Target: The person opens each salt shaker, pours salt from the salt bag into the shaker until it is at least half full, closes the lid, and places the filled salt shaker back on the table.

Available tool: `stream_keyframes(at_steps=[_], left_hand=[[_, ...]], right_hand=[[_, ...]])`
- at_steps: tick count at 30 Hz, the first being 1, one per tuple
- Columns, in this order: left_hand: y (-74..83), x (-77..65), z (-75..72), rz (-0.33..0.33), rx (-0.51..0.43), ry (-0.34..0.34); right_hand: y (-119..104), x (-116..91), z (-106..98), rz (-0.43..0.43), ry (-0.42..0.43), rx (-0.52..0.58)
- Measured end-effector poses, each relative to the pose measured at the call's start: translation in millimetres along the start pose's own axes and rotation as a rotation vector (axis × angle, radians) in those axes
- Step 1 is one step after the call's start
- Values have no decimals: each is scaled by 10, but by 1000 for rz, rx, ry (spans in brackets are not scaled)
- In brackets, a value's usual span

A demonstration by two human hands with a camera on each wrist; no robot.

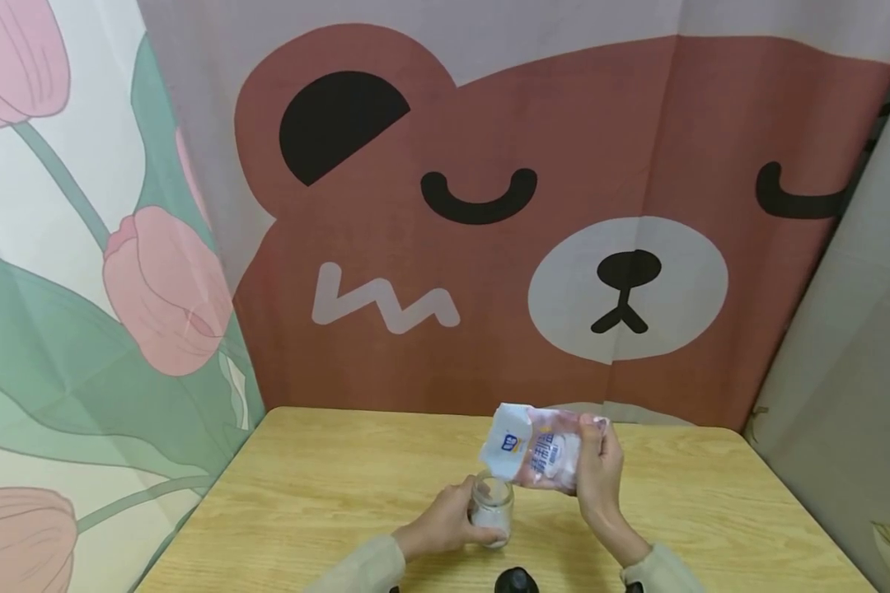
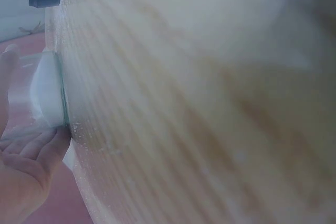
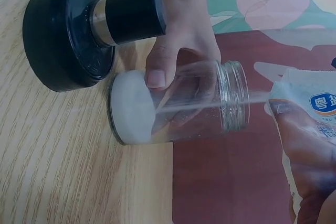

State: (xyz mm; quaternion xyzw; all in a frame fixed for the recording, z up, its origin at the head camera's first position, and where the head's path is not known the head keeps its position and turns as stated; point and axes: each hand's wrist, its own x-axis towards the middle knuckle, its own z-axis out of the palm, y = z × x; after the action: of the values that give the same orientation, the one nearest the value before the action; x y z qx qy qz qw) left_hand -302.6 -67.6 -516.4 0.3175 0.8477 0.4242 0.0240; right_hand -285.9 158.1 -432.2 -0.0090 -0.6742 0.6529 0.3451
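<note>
My left hand (image 1: 445,520) grips a clear glass jar (image 1: 493,515) round its side, with the jar upright on the table. White grains lie in the jar's bottom, seen in the right wrist view as a thick white layer (image 3: 131,107). Higher up, my right hand (image 1: 601,469) holds a pink and white salt bag (image 1: 541,449), its open corner tilted down toward the jar's mouth. A thin white stream (image 3: 199,106) runs from the bag through the threaded neck into the jar. In the left wrist view, fingers (image 2: 37,148) wrap the jar low, near its base.
A black lid with a cylindrical knob and silver collar (image 3: 68,35) stands on the table close to the jar, at the bottom edge of the head view (image 1: 517,581). The wooden table (image 1: 326,461) ends at a bear-print curtain (image 1: 386,371). Fine grains (image 2: 100,140) dot the tabletop.
</note>
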Motion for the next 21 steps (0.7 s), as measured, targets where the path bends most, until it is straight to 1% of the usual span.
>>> stream_keyframes(at_steps=[10, 16, 21], left_hand=[[5, 11, 2, -21, -10, -16], [2, 10, -3, -14, 2, -11], [23, 6, -15, -27, 14, -15]], right_hand=[[-41, -10, -11, -12, -6, -17], [-33, 9, 3, -25, -11, -17], [-16, 14, 13, -36, -8, -11]])
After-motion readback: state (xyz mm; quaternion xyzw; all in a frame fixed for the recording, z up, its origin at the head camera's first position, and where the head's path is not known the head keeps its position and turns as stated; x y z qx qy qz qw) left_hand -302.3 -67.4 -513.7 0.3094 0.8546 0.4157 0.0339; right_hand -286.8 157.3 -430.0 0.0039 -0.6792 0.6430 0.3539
